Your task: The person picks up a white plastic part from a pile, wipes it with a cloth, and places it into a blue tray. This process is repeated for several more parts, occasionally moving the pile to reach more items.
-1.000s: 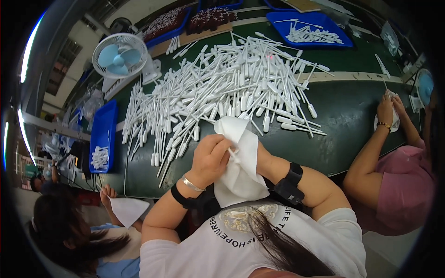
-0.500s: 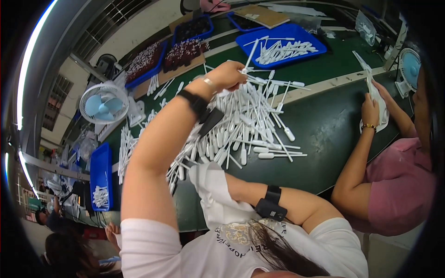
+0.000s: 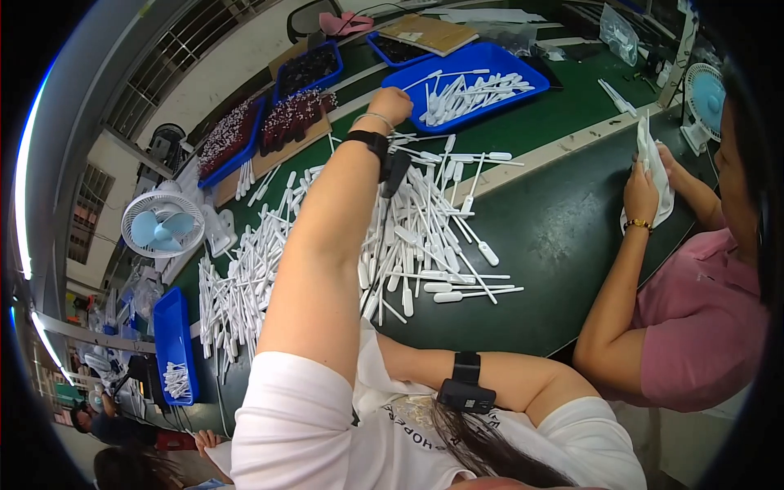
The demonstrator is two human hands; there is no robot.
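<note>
Head view, pipette pile (image 3: pixel 420 216), left hand (image 3: pixel 391 106) beyond

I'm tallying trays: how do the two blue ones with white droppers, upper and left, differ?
The upper tray, beside the left hand, holds a broad heap of droppers; the left tray holds a small bunch near its lower end. The upper tray lies crosswise in the picture; the left tray runs nearly top to bottom. Both are blue and hold white droppers.

The right hand is hidden, seemingly by white cloth (image 3: pixel 371 371); fingertips of the left hand (image 3: pixel 392 105) are obscured; the dropper pile (image 3: pixel 420 224) is partly covered.
</note>
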